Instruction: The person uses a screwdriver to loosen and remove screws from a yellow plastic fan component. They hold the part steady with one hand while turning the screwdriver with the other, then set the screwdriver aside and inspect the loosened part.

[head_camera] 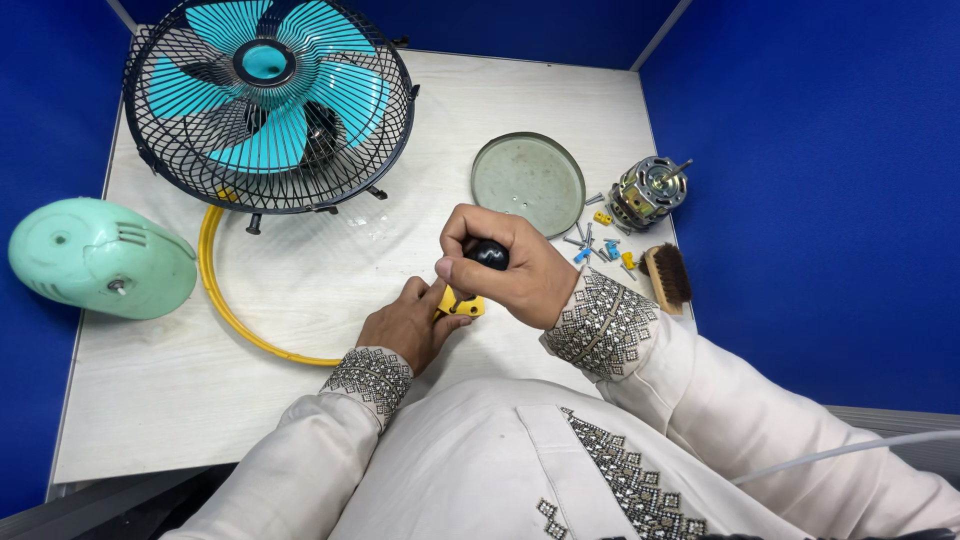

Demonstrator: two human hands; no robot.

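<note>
My right hand (515, 270) is closed around the black handle of a screwdriver (489, 254), held upright over a small yellow part (463, 303). My left hand (410, 322) rests on the table and pinches that yellow part, which sits at the end of a yellow ring (212, 290) lying on the table. The screwdriver's shaft and tip are hidden by my fingers.
A black wire fan cage with turquoise blades (268, 100) leans at the back left. A mint green motor cover (100, 257) lies at the left edge. A round glass-like dish (527, 182), a bare motor (648, 190), loose screws (590, 243) and a brush (667, 275) lie right.
</note>
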